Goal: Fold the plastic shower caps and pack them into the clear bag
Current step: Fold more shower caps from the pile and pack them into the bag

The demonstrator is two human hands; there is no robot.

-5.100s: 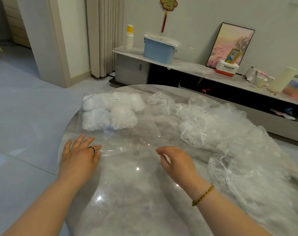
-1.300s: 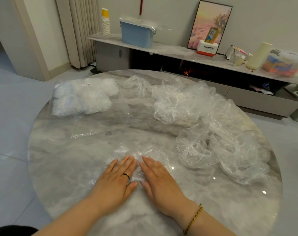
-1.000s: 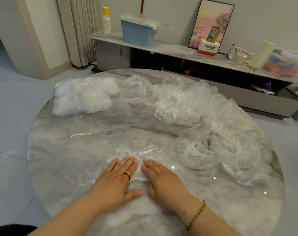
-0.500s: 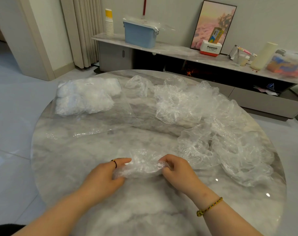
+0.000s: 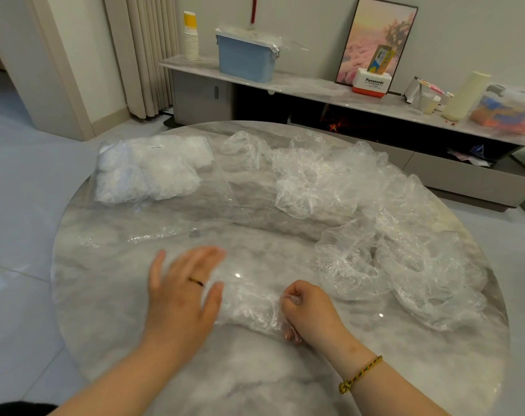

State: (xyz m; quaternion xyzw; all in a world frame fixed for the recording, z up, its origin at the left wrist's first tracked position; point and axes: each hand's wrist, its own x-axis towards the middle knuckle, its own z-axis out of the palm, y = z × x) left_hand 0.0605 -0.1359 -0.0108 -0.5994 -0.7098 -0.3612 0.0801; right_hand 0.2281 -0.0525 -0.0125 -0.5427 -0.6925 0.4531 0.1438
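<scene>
My left hand (image 5: 181, 295) has let go, flat; right hand (image 5: 309, 313) pinches the shower cap (image 5: 249, 300); I press air out evenly.

You have one bunched shower cap (image 5: 249, 304) at six o'clock, one clear bag (image 5: 147, 172) at ten, and loose caps (image 5: 360, 211) at two, too tangled to count.
</scene>
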